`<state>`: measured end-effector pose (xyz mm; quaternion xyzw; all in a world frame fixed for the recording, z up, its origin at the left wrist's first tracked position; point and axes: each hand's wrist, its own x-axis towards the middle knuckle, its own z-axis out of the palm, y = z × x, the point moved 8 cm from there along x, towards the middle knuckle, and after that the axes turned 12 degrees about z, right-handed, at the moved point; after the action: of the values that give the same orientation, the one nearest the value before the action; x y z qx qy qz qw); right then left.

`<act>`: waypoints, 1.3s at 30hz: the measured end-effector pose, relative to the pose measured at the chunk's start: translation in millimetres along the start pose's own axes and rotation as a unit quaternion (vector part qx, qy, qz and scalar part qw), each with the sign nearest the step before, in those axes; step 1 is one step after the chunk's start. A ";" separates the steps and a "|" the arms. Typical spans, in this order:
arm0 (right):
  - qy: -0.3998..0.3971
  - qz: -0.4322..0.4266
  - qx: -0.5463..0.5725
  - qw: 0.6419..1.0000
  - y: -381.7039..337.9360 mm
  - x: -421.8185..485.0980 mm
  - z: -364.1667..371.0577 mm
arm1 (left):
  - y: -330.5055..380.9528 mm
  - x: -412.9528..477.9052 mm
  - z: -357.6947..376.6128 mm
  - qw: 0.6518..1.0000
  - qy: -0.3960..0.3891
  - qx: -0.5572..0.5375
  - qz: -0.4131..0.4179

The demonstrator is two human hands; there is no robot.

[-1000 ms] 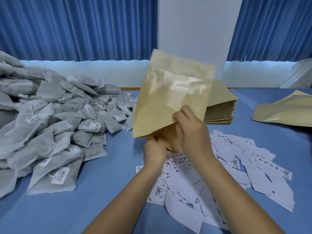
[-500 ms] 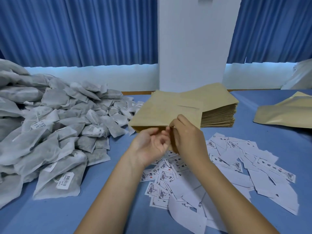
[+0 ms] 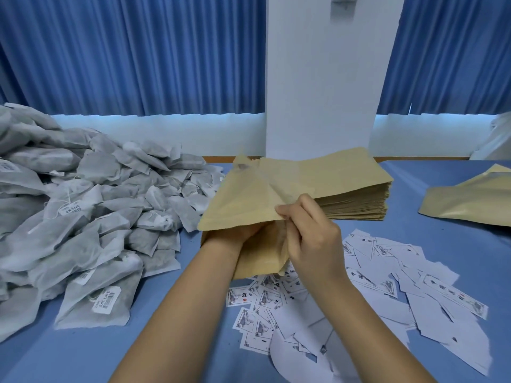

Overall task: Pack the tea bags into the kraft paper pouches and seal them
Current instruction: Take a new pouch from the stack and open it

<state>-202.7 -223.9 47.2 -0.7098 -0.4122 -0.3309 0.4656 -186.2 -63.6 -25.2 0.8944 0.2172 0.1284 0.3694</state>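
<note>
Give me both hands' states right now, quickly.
Left hand: fingers hidden under the kraft paper pouch; cannot tell.
Right hand: pinching the pouch's edge.

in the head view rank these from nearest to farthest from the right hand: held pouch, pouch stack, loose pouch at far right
1. held pouch: pinched by the right hand, centre.
2. pouch stack: just behind the hand.
3. loose pouch: lying off at the far right.

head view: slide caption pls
Right hand peels open a kraft pouch over the left hand, tea bags heaped beside, pouch stack behind.
</note>
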 end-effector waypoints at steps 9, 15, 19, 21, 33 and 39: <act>-0.032 0.008 -0.038 0.999 10.5 3.8 5.8 | 46.2 -61.7 22.5 0.850 0.036 -0.504 0.150; -0.064 0.024 -0.034 0.997 9.1 1.0 12.6 | 0.3 -108.2 -48.5 0.864 0.433 0.041 0.255; -0.101 0.097 -0.004 0.990 14.4 5.4 27.7 | -83.0 -57.6 -75.0 0.890 0.353 0.284 -0.048; -0.110 0.102 -0.008 0.989 11.5 5.8 34.3 | -124.9 -39.2 -64.9 0.907 0.214 0.326 -0.160; -0.013 0.068 -0.037 0.997 11.6 0.2 34.9 | -104.5 -45.6 -71.2 0.880 0.266 0.374 -0.124; 0.012 0.107 -0.034 0.994 25.0 0.7 25.4 | -63.2 -42.9 -27.3 0.945 0.160 0.279 0.063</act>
<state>-177.9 -205.6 29.3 -0.7612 -0.3168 -0.3015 0.4788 -252.8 -27.8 -54.5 0.9413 0.2434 0.2268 0.0569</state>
